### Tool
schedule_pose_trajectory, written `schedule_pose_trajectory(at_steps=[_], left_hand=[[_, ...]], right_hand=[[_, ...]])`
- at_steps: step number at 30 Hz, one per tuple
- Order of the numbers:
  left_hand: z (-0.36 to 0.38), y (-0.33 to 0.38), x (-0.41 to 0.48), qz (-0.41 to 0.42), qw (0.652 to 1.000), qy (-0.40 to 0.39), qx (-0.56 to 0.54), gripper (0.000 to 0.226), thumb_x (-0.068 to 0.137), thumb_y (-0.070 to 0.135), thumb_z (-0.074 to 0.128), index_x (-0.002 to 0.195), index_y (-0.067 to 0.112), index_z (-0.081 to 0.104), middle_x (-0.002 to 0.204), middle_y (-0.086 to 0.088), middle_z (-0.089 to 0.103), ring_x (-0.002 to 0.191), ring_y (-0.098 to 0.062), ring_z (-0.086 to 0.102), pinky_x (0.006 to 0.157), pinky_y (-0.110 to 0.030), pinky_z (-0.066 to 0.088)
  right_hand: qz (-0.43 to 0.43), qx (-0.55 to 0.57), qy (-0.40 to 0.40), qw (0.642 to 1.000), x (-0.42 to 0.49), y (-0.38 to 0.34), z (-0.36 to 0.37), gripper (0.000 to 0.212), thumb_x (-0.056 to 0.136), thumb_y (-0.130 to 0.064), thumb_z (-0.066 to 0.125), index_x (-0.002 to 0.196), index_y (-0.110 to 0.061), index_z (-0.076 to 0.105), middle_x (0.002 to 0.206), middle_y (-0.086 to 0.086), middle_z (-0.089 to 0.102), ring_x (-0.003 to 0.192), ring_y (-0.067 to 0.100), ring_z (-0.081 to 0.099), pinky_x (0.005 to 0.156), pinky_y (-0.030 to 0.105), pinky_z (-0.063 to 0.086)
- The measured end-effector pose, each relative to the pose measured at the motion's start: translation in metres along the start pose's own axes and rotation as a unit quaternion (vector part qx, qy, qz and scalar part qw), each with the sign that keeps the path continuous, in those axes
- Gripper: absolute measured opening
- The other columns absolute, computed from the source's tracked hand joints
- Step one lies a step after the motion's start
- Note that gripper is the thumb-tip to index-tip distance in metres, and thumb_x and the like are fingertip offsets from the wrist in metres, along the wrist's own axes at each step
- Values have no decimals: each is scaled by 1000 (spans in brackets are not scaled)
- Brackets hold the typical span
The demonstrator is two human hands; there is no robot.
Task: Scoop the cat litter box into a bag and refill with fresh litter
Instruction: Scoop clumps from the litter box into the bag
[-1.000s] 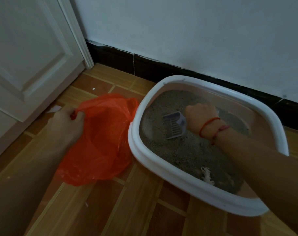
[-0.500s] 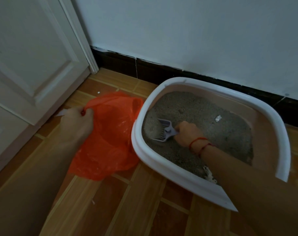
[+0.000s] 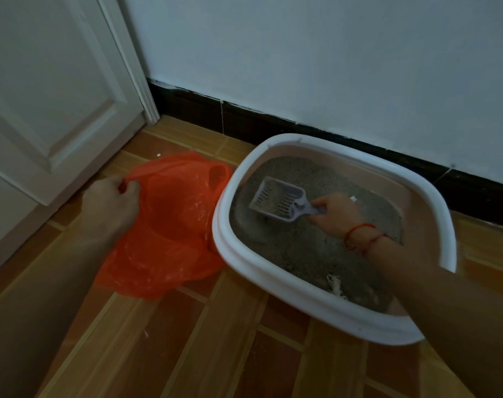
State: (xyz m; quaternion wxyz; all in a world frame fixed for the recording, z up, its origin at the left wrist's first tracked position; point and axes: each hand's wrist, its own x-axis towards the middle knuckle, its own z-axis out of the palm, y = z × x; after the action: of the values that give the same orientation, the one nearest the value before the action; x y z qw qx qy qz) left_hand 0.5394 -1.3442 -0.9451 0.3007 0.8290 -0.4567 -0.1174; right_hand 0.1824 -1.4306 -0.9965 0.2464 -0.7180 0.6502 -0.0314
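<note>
A white-rimmed litter box (image 3: pixel 244 271) sits on the floor against the wall, filled with grey litter (image 3: pixel 307 248). My right hand (image 3: pixel 335 214) grips the handle of a pale slotted scoop (image 3: pixel 276 201), held level just above the litter with some grains in it. To the left of the box lies an orange plastic bag (image 3: pixel 170 225), its mouth open. My left hand (image 3: pixel 109 205) pinches the bag's rim and holds it up.
A white door (image 3: pixel 43 104) and its frame stand at the left. A black skirting board (image 3: pixel 345 136) runs along the wall behind the box. A small white clump (image 3: pixel 335 284) lies in the litter near the front rim. The floor is wooden parquet.
My right hand has dragged the scoop through the litter toward the left and lifted it level with litter inside. My left hand keeps holding the bag's rim.
</note>
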Motion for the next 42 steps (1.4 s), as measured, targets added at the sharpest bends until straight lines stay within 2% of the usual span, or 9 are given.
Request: schedule_pose_trajectory(at_steps=[5, 12, 17, 22, 25, 33, 40, 42], left_hand=[[-3, 0, -3, 15, 1000, -7, 2, 34, 98, 24, 48, 72, 5, 60, 63, -10, 56, 57, -24, 51, 54, -34, 34], [-7, 4, -7, 15, 1000, -10, -12, 35, 98, 25, 48, 67, 11, 57, 64, -9, 57, 59, -27, 53, 59, -33, 36], [-8, -2, -6, 16, 1000, -9, -5, 33, 97, 26, 49, 76, 5, 63, 70, -16, 62, 65, -35, 58, 62, -39, 47], [-9, -3, -7, 17, 1000, -6, 5, 33, 97, 24, 48, 70, 9, 59, 66, -11, 58, 65, -31, 54, 62, -34, 37], [-10, -5, -7, 19, 1000, -3, 0, 34, 98, 24, 49, 68, 9, 57, 66, -11, 57, 64, -31, 54, 61, -34, 37], [-7, -7, -9, 18, 1000, -20, -10, 37, 100, 24, 47, 68, 8, 56, 64, -13, 55, 54, -27, 50, 49, -29, 32], [-5, -10, -7, 9, 999, -24, -23, 35, 99, 25, 47, 70, 9, 58, 64, -12, 56, 52, -26, 50, 50, -28, 35], [-6, -10, -7, 6, 999, -26, -18, 34, 99, 24, 46, 71, 9, 58, 63, -11, 55, 51, -25, 50, 49, -26, 33]], right_hand=[[-5, -30, -8, 999, -9, 3, -7, 24, 92, -19, 61, 114, -15, 71, 97, 11, 71, 74, 20, 61, 72, 31, 52], [-7, -24, -4, 1000, -17, 3, -2, 23, 92, -25, 61, 111, -17, 73, 93, 10, 73, 77, 24, 66, 78, 40, 57], [-8, -29, -1, 1000, -18, 2, -3, 25, 92, -25, 60, 113, -19, 72, 94, 9, 73, 78, 23, 66, 80, 41, 57], [-9, -36, -2, 999, -19, 4, -5, 26, 91, -21, 61, 114, -19, 72, 92, 9, 73, 75, 22, 66, 78, 40, 57], [-16, -47, -5, 999, -19, 4, -6, 25, 92, -21, 60, 114, -19, 71, 93, 10, 73, 75, 23, 65, 78, 40, 57], [-32, -38, -4, 999, -19, -3, -7, 24, 91, -23, 62, 113, -22, 72, 89, 8, 73, 74, 24, 67, 76, 42, 59], [-69, 22, -34, 997, -20, -25, -14, 27, 90, -24, 65, 116, -22, 71, 89, 5, 72, 77, 24, 67, 75, 39, 58], [-102, 33, -56, 993, -19, -38, -19, 27, 89, -23, 66, 115, -26, 70, 80, -4, 68, 68, 14, 63, 66, 29, 54]])
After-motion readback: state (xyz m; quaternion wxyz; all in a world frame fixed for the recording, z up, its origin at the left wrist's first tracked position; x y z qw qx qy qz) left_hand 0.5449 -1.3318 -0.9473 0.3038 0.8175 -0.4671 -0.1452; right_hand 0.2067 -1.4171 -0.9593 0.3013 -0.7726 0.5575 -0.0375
